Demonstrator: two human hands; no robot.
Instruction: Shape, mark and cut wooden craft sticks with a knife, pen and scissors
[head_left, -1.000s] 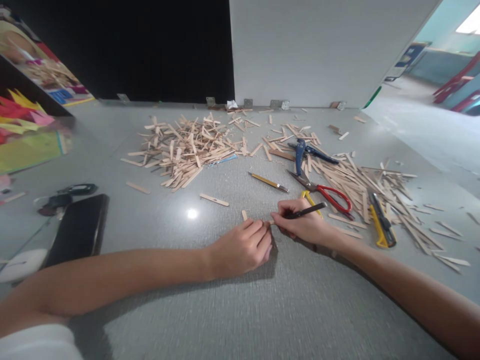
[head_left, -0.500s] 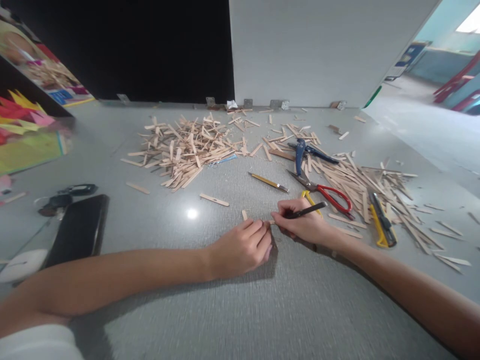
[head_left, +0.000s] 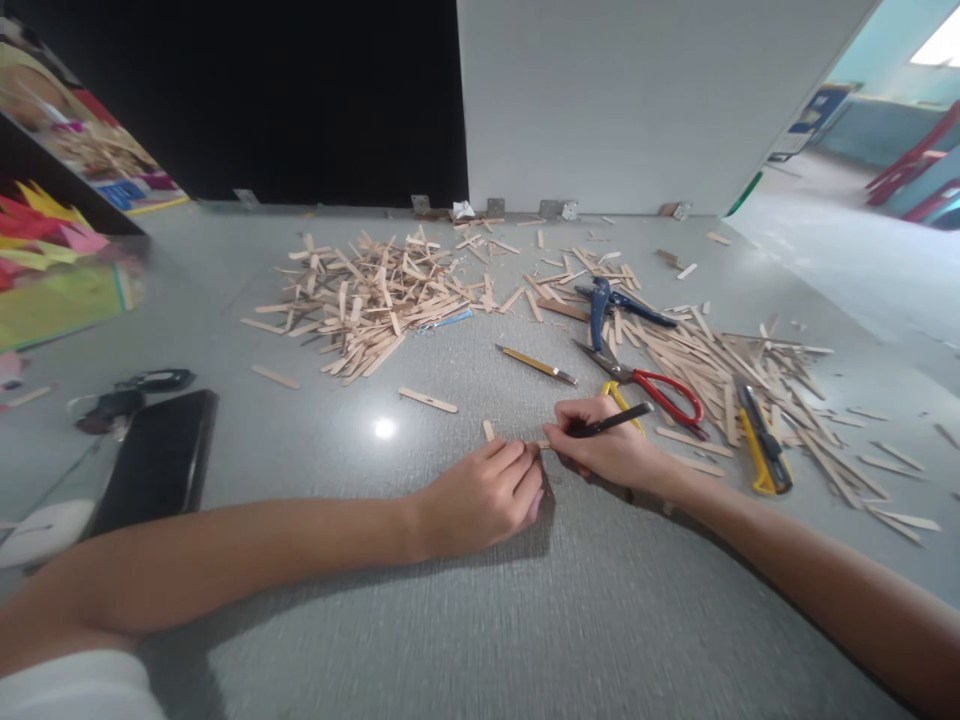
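My left hand (head_left: 487,497) is closed, fingertips pressed on a small wooden craft stick (head_left: 544,445) on the table. The end of a light stick (head_left: 489,430) shows just beyond its knuckles. Held like a pencil in my right hand (head_left: 604,440) is a black pen-like tool (head_left: 619,419); its tip is hidden by the fingers, close to the left fingertips. Yellow-handled scissors or a similar tool (head_left: 621,397) lie partly behind the right hand. A loose stick (head_left: 428,400) rests beyond the left hand, and a yellow craft knife (head_left: 537,364) lies farther off.
A heap of craft sticks (head_left: 375,290) lies at the back left, more sticks (head_left: 690,345) to the right. Among these are blue-handled pliers (head_left: 600,305), red-handled scissors (head_left: 667,392) and a yellow box cutter (head_left: 763,440). A phone (head_left: 157,450) lies left; an upright board (head_left: 637,100) stands behind.
Hardly anything differs. Both hands keep their places and grips, and the sticks and tools on the table lie as before.
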